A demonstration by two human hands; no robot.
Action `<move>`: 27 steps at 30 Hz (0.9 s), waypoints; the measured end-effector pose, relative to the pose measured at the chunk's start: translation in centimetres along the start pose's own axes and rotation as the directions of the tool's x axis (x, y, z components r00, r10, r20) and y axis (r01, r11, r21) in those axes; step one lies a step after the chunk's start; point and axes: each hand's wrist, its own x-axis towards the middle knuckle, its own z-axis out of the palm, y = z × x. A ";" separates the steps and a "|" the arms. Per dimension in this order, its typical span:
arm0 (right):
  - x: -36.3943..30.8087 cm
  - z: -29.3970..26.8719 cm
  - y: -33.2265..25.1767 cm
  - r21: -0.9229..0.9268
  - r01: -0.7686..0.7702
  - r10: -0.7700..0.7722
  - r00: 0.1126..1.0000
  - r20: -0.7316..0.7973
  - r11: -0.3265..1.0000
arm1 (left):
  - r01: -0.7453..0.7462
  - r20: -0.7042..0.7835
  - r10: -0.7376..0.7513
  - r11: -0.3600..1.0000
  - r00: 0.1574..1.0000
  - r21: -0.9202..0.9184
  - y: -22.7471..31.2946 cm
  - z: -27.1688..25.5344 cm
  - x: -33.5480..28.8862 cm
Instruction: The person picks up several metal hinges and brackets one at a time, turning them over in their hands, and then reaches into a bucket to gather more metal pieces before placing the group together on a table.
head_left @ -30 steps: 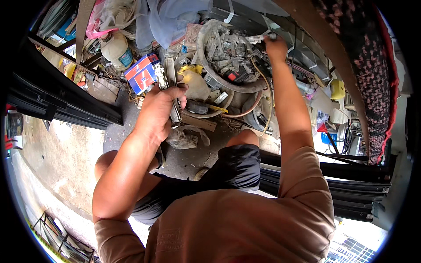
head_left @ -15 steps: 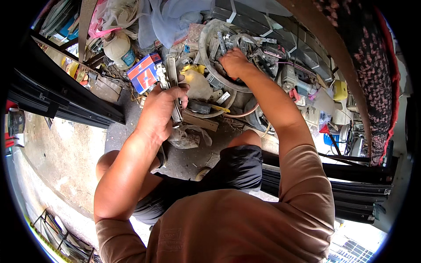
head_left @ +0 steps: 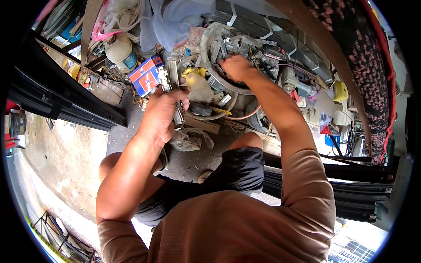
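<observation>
My left hand is closed around a bundle of long silver metal fittings, which stick up past my thumb and out below my palm. Over the near part of a round grey basin, my right hand reaches in with its fingers curled down. A heap of loose metal fittings fills this basin, and one narrow strip stands just beyond my right fingertips. What those fingers grip, if anything, is hidden. Beside the left-hand bundle lies a blue, orange and white box.
A second container holds a yellowish bag and scraps, in front of the basin. To the left stands a cloudy plastic jug. Dark metal profiles flank me. A crumpled clear bag lies on the floor near my knees.
My right hand has shifted slightly down within the basin's near side. My left hand keeps its hold on the metal fittings, almost unmoved.
</observation>
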 end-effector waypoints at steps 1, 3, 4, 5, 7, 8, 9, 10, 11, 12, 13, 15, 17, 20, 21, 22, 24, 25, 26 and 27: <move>-0.5 0.0 0.5 0.003 0.002 -0.001 0.997 -0.074 1.000 | 0.004 0.006 -0.004 1.000 1.000 -0.002 0.0 0.1 0.0; -1.5 -0.2 1.8 0.009 0.008 -0.006 0.975 -0.221 1.000 | 0.011 0.017 -0.011 1.000 1.000 -0.007 0.3 0.4 0.0; -2.0 -1.4 2.0 0.039 -0.021 0.027 0.986 -0.167 0.999 | 0.005 0.016 -0.005 1.000 1.000 -0.005 0.2 0.4 0.1; -2.4 -1.6 2.6 0.108 -0.035 0.059 0.972 -0.226 0.993 | 0.000 0.016 0.000 1.000 1.000 -0.002 0.1 0.4 0.1; -3.4 -1.8 4.0 0.245 -0.046 0.129 0.933 -0.335 0.968 | 0.002 0.016 -0.002 1.000 1.000 0.000 -0.2 0.3 0.4; -4.1 -2.2 4.2 0.369 -0.036 0.177 0.918 -0.356 0.929 | 0.008 0.015 -0.008 1.000 1.000 -0.002 -0.4 0.1 0.6; -4.1 -1.9 4.8 0.434 -0.009 0.200 0.897 -0.395 0.901 | 0.014 0.014 -0.014 1.000 1.000 -0.004 -0.5 -0.1 0.7; -4.1 -1.2 5.8 0.500 0.011 0.236 0.872 -0.428 0.866 | 0.016 0.026 -0.016 1.000 1.000 0.004 -0.5 0.1 0.7; -3.7 -0.4 6.8 0.561 0.039 0.272 0.845 -0.460 0.827 | 0.016 0.034 -0.016 1.000 0.999 0.012 -0.4 0.3 0.6; -3.4 0.4 7.6 0.532 0.020 0.338 0.753 -0.565 0.846 | 0.016 0.042 -0.017 1.000 0.999 0.020 -0.3 0.4 0.6; -3.0 0.4 8.5 0.650 0.038 0.420 0.734 -0.533 0.759 | 0.013 0.034 -0.014 1.000 0.999 0.026 -0.3 0.3 0.7; -3.0 0.0 9.8 0.840 0.080 0.571 0.698 -0.431 0.536 | 0.009 0.022 -0.010 0.999 1.000 0.039 -0.3 0.2 0.8; -3.7 -1.5 8.6 0.923 0.331 0.591 0.711 -0.381 0.197 | 0.017 0.010 -0.017 0.999 1.000 0.029 -0.2 -0.2 0.7; -5.0 -2.2 8.0 0.893 0.431 0.643 0.721 -0.257 -0.126 | -0.004 0.033 0.004 1.000 0.999 0.013 -0.3 -0.4 1.0; -5.4 -2.2 8.1 0.877 0.455 0.634 0.726 -0.266 -0.153 | -0.015 0.046 0.015 1.000 0.999 0.007 -0.4 -0.4 1.2; -5.8 -2.0 8.1 0.861 0.475 0.625 0.732 -0.270 -0.184 | -0.015 0.046 0.014 1.000 0.999 0.016 -0.4 -0.5 1.4; -6.5 -1.6 8.1 0.817 0.519 0.594 0.749 -0.295 -0.249 | -0.014 0.048 0.013 0.999 0.999 0.032 -0.5 -0.5 1.6; -6.8 -1.5 8.0 0.791 0.542 0.571 0.758 -0.315 -0.284 | -0.014 0.042 0.012 0.999 0.999 0.034 -0.5 -0.5 1.6; -7.2 -1.4 7.9 0.763 0.562 0.549 0.766 -0.335 -0.318 | -0.013 0.037 0.012 0.999 0.999 0.035 -0.5 -0.4 1.6; -7.6 -1.2 7.7 0.750 0.566 0.536 0.773 -0.339 -0.342 | -0.012 0.032 0.011 0.999 0.999 0.037 -0.5 -0.3 1.6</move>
